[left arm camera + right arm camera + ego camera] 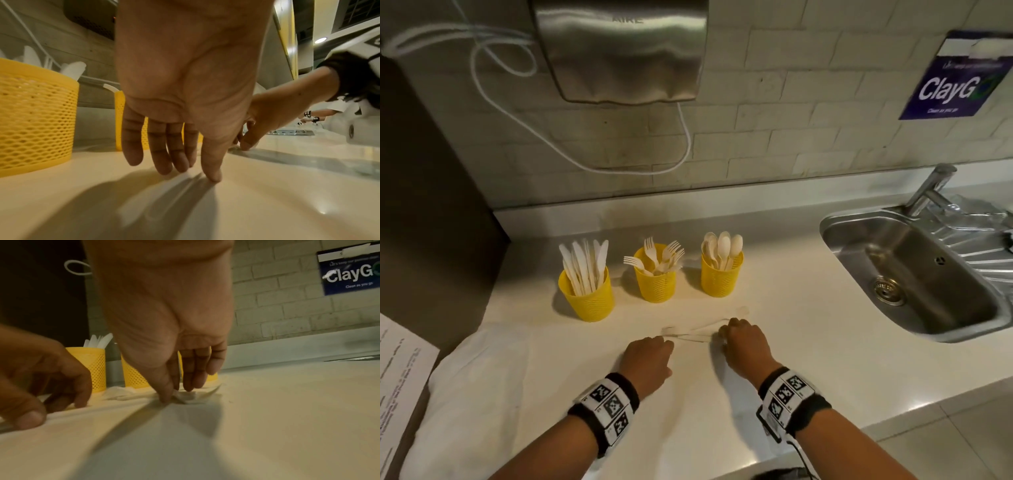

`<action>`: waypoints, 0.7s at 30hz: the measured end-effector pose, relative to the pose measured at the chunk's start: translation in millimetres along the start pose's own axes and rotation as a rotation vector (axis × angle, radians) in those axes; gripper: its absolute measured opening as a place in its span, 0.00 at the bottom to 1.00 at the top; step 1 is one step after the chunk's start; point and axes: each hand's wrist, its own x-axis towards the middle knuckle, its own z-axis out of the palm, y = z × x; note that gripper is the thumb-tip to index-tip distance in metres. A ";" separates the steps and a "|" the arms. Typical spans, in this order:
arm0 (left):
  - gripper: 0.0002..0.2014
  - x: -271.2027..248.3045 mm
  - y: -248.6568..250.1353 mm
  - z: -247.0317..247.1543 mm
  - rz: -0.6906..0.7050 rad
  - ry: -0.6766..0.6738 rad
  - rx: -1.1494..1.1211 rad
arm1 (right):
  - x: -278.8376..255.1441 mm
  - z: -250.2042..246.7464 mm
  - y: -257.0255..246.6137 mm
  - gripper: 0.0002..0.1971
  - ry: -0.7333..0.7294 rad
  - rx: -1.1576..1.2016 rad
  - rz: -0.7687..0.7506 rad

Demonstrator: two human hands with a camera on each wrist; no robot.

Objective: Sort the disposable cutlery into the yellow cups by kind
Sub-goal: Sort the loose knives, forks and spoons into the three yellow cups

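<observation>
Three yellow mesh cups stand in a row on the pale counter: the knife cup (589,298), the fork cup (655,282) and the spoon cup (720,279). In front of them lie a few loose pale cutlery pieces (695,330), crossing one another. My right hand (724,330) reaches down on their right end. In the right wrist view its thumb and fingers (176,394) pinch one pale piece (186,396), whose kind I cannot tell. My left hand (666,344) sits at the left end with straight fingers (185,168) touching the counter and holding nothing.
A steel sink (835,219) with a tap (931,188) is set into the counter on the right. A white bag (476,377) and a printed sheet (400,377) lie at the left. A hand dryer (619,51) hangs on the tiled wall.
</observation>
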 end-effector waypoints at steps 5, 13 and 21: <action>0.14 -7.2 -2.5 -1.4 0.028 -0.014 0.116 | -3.9 6.5 3.3 0.11 0.059 0.011 -0.018; 0.07 -11.7 -28.1 -35.0 -0.055 -0.002 -0.220 | -23.3 -5.9 17.7 0.10 0.070 0.177 0.011; 0.28 48.3 12.5 -30.7 0.067 0.137 -0.249 | -34.3 -5.2 26.4 0.11 0.054 0.194 0.145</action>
